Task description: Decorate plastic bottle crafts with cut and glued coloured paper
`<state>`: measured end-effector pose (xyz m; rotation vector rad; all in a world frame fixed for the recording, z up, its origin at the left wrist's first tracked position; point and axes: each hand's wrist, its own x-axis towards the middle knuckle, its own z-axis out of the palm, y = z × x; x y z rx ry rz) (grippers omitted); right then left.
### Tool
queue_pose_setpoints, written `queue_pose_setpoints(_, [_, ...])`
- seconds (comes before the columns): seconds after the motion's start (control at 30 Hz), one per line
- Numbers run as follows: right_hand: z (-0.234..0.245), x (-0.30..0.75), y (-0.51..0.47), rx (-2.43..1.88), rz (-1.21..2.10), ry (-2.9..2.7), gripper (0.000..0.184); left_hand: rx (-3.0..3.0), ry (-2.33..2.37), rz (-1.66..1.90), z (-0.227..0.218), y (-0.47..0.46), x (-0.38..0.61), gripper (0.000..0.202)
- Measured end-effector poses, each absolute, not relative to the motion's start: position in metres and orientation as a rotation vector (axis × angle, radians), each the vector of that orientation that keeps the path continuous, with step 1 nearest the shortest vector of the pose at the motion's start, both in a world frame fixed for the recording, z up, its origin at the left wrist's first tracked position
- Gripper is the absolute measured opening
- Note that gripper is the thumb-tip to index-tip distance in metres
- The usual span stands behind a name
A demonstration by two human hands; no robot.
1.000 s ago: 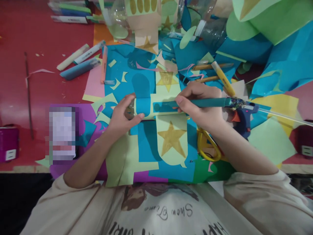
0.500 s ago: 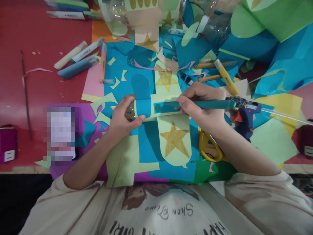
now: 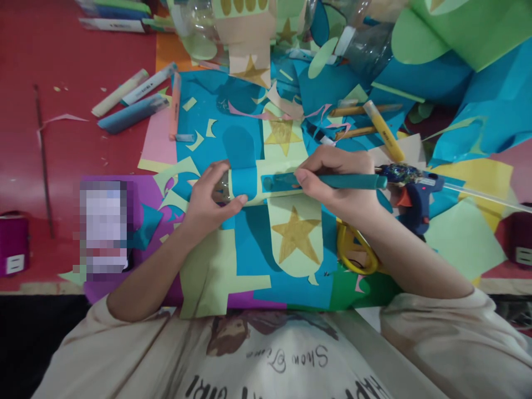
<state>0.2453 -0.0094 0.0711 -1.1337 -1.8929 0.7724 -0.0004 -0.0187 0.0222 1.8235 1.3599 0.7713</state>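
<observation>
A clear plastic bottle (image 3: 223, 187) lies on its side, wrapped in pale green and blue paper (image 3: 244, 184). Thumb and fingers of my left hand (image 3: 210, 194) close around its left end. My right hand (image 3: 334, 180) pinches a teal marker (image 3: 353, 181), whose front end lies over a blue patch (image 3: 270, 183) on the wrapped paper. The exact tip is hard to make out. Pale green flaps with gold stars stick out above and below the bottle, the lower flap (image 3: 297, 260) toward me.
A blue hot glue gun (image 3: 418, 199) with a glue stick lies right of my right hand. Yellow-handled scissors (image 3: 346, 257) are near my right forearm. Markers (image 3: 133, 113), a phone (image 3: 106, 227), paper scraps and another plastic bottle (image 3: 369, 50) lie around.
My right hand and the teal marker have shifted left along the blue patch and slightly down. My left hand and the bottle stay in place.
</observation>
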Motion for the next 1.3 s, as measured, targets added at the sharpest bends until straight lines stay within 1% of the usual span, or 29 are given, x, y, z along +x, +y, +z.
queue_pose_setpoints(0.17, [0.0687, 0.2452, -0.0097, -1.115, 0.785, -1.872, 0.035, 1.827, 1.385, 0.764, 0.0247, -0.0187, 0.0015, 0.048])
queue_pose_setpoints(0.3, [0.0706, 0.2461, -0.0084, -1.118, 0.814, -1.897, 0.033, 1.818, 1.387, 0.751, 0.0252, -0.0185, 0.0020, 0.050])
queue_pose_setpoints(0.7, [0.0771, 0.2482, -0.0033, -1.103, 0.905, -1.866, 0.041, 1.801, 1.406, 0.730, 0.0269, -0.0194, 0.0021, 0.053])
queue_pose_setpoints(0.83, [0.0777, 0.2499, -0.0027, -1.103, 0.876, -1.855, 0.042, 1.784, 1.404, 0.749, 0.0248, -0.0193, 0.0018, 0.056])
queue_pose_setpoints(0.97, [0.0768, 0.2504, -0.0034, -1.126, 0.802, -1.837, 0.037, 1.781, 1.408, 0.732, 0.0253, -0.0193, 0.0009, 0.055])
queue_pose_setpoints(1.17, [0.0735, 0.2487, -0.0040, -1.132, 0.810, -1.801, 0.036, 1.813, 1.414, 0.726, 0.0246, -0.0188, 0.0009, 0.061])
queue_pose_setpoints(1.3, [0.0716, 0.2472, -0.0048, -1.143, 0.804, -1.789, 0.037, 1.801, 1.424, 0.730, 0.0232, -0.0186, 0.0017, 0.060])
